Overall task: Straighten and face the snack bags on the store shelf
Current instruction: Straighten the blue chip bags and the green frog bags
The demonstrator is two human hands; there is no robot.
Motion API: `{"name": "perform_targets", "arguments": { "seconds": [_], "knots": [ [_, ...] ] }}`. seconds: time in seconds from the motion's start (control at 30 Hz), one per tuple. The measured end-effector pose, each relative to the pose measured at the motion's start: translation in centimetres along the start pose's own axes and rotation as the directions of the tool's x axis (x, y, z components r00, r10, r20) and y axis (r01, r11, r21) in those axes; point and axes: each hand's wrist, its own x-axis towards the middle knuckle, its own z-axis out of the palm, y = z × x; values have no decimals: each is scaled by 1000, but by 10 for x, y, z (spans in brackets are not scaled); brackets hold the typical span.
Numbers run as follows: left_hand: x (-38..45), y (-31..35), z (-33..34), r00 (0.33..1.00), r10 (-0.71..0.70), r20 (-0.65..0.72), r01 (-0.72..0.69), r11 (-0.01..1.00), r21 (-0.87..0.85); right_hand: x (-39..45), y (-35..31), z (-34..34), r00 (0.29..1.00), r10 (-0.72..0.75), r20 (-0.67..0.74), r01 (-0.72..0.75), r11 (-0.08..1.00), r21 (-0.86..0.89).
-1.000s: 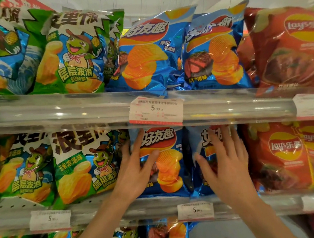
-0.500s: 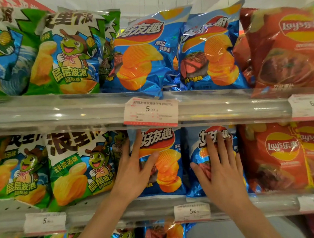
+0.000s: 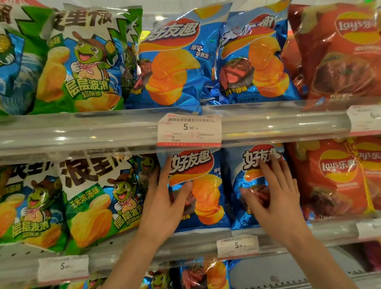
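Two blue chip bags stand side by side on the middle shelf (image 3: 191, 246). My left hand (image 3: 165, 204) holds the left blue bag (image 3: 206, 190) by its left edge, with the thumb on the front and the fingers behind. That bag stands upright and faces forward. My right hand (image 3: 273, 194) lies on the front of the right blue bag (image 3: 253, 158), fingers up over the logo and thumb pressed into the foil. This bag leans slightly, and my hand hides its lower right part.
Green turtle-print bags (image 3: 96, 202) fill the shelf to the left and red Lay's bags (image 3: 330, 176) stand to the right. The upper shelf rail (image 3: 65, 139) with a price tag (image 3: 189, 130) overhangs my hands. More blue bags (image 3: 175, 63) sit above, others below.
My right hand has slid up and inward on the right blue bag, which has turned so more of its logo shows. My left hand keeps its hold.
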Motion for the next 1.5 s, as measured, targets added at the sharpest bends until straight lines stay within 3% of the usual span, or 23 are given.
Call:
{"name": "perform_targets", "arguments": {
  "seconds": [0.13, 0.4, 0.53, 0.87, 1.0, 1.17, 1.33, 1.5],
  "knots": [
    [-12, 4, -5, 1000, 24, 9, -24, 1000, -12, -21, -4, -9, 997, 70, -10, -70, 996, 61],
    [-36, -7, -15, 995, 44, -90, -25, 979, 204, -68, -3, -22, 983, 159, -89, -153, 985, 75],
    [-49, -5, -17, 988, 78, -131, -55, 984, 172, -79, -2, -36, 977, 193, -87, -183, 976, 116],
    [-93, 24, -27, 966, -114, -231, 108, 993, -38, -83, 0, -57, 930, 347, 122, -366, 834, 414],
    [-95, 18, -47, 927, -67, -370, 91, 995, 45, -75, -22, -46, 943, 278, 182, -331, 832, 446],
    [-70, -4, -86, 800, -39, -599, 180, 968, 177, -50, -85, -25, 945, 73, 320, -232, 838, 494],
    [-48, -27, -112, 853, -82, -515, 214, 956, 202, -16, -175, 32, 872, -116, 475, -162, 848, 504],
    [-40, -33, -122, 892, -57, -449, 152, 972, 180, -4, -214, 81, 816, -98, 569, -199, 877, 437]
  ]
}}
